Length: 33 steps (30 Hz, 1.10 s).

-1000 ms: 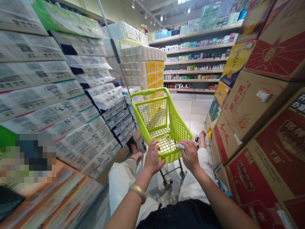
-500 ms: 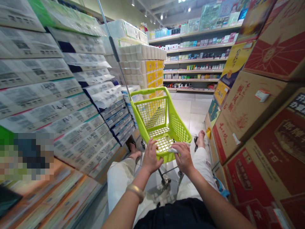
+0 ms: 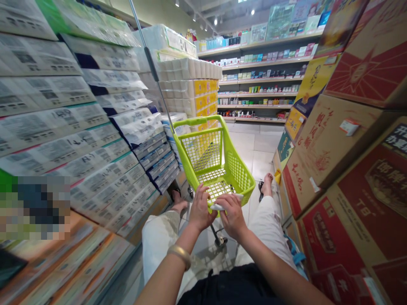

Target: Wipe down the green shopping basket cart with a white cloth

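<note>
A lime-green plastic shopping cart (image 3: 238,161) with grid walls stands in front of me, between my legs. My left hand (image 3: 202,209) is closed over the rim on the near side, fingertips inside the basket. Close to its right, my right hand (image 3: 231,212) presses a folded white cloth or tissue (image 3: 218,207) against the same near rim. Only the edges of the white piece show from under the fingers. Inside the basket I see just the bare grid floor. A thin metal pole (image 3: 149,59) with a dark grip rises from the cart's far left corner.
Stacked packs of paper goods (image 3: 63,110) line the left side. Cardboard cartons (image 3: 337,140) are piled close on the right. Toilet-roll packs (image 3: 190,93) stand beyond the cart, and shelves of small goods (image 3: 260,78) cross the back. A blue strap (image 3: 297,256) lies beside my right leg.
My right hand has slid left along the near rim with the white cloth or tissue, closer to my left hand. The left hand and the cart have hardly moved.
</note>
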Tool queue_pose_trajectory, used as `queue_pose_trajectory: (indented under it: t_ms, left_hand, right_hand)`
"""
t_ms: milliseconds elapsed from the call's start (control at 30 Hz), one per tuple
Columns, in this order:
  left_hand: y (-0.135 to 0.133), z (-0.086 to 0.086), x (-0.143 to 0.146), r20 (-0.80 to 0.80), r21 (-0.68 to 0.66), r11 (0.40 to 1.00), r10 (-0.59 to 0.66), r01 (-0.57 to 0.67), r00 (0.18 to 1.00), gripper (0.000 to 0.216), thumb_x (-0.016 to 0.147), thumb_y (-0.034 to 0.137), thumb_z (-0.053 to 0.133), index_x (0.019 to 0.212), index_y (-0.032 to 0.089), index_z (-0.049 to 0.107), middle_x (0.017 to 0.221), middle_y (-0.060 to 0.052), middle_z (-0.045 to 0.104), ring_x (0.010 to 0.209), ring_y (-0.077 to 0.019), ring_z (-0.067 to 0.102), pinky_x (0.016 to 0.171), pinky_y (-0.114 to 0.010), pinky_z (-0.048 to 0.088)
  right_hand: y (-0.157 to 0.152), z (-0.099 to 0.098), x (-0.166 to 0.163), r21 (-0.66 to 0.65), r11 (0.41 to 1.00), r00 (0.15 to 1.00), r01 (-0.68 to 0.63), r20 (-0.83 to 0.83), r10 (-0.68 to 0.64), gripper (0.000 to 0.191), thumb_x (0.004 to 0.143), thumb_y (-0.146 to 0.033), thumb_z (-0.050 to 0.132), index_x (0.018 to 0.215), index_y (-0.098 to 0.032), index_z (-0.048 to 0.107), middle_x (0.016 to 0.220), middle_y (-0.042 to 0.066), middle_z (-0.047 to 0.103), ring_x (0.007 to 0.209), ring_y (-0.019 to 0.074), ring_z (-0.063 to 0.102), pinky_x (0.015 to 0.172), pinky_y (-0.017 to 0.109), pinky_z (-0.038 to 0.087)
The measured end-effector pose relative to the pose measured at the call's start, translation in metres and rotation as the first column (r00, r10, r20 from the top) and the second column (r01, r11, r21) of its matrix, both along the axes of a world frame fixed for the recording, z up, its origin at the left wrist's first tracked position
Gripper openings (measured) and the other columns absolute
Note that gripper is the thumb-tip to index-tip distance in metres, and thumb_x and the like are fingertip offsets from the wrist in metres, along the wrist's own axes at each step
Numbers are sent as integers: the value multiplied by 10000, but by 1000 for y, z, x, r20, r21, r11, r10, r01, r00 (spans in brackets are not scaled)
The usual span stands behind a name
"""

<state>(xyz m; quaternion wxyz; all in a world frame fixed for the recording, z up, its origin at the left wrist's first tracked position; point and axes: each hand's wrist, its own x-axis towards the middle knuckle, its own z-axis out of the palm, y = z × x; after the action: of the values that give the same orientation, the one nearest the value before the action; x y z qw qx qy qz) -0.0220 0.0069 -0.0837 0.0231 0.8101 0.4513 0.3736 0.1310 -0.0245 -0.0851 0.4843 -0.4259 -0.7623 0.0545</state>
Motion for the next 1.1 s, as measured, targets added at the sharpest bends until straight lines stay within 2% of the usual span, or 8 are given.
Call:
queue_pose_trajectory:
  t_ms: [100, 300, 433, 633, 767, 967, 1100]
  left_hand:
    - [-1, 1, -1, -7, 0, 1000, 3, -3, 1000, 319, 674, 216, 600, 930, 216, 410, 1226, -132, 474, 1345, -342, 318, 1088, -534, 360]
    - [-3, 2, 3, -2, -31, 999, 30, -31, 1000, 410, 576, 123, 614, 915, 224, 407, 1233, -116, 484, 1346, -339, 313, 1101, -518, 356]
    - [-3, 2, 4, 12, -23, 999, 32, -31, 999, 411, 573, 124, 613, 914, 224, 407, 1231, -115, 485, 1346, -332, 313, 1106, -519, 348]
    - [-1, 1, -2, -4, -23, 1000, -5, 5, 1000, 307, 696, 252, 594, 935, 216, 405, 1241, -136, 468, 1351, -347, 304, 1095, -537, 345]
    - [-1, 2, -4, -11, -36, 999, 4, -5, 1000, 326, 671, 234, 605, 931, 219, 407, 1246, -130, 468, 1353, -349, 307, 1098, -536, 345]
    - [-4, 3, 1, 2, -42, 999, 27, -27, 1000, 409, 583, 131, 613, 925, 228, 411, 1243, -117, 478, 1361, -341, 306, 1094, -532, 363]
    - [-3, 1, 3, 14, -22, 999, 40, -40, 999, 413, 571, 125, 613, 922, 225, 420, 1240, -117, 489, 1350, -336, 320, 1097, -528, 358]
  right_hand:
    - [5, 1, 16, 0, 1000, 999, -13, 34, 13, 252, 837, -133, 465, 1003, -240, 621, 1037, 37, 642, 1033, 199, 536, 1002, 387, 324]
    - [23, -8, 64, 1, 971, 970, 240, -32, -240, 224, 842, -153, 455, 968, -226, 626, 1025, 46, 647, 1044, 218, 544, 1011, 423, 322]
    - [20, -10, 51, 6, 955, 950, 298, -104, -296, 225, 836, -138, 439, 942, -216, 621, 1011, 54, 639, 1063, 222, 530, 1020, 434, 317]
    - [-1, -3, 7, 10, 999, 999, 32, 3, -32, 282, 814, -105, 457, 1013, -234, 610, 1068, 38, 628, 1107, 203, 516, 1055, 414, 285]
    - [1, -1, 17, 23, 999, 998, -32, 51, 31, 285, 825, -106, 460, 1025, -243, 611, 1070, 33, 636, 1086, 196, 533, 1036, 398, 313]
    - [20, -8, 61, 24, 977, 976, 210, -55, -209, 224, 844, -138, 456, 966, -219, 626, 1037, 55, 640, 1054, 219, 541, 1023, 439, 330]
    - [18, -8, 50, 2, 966, 960, 259, -111, -258, 222, 838, -134, 442, 938, -210, 624, 1007, 60, 635, 1053, 227, 530, 1019, 452, 332]
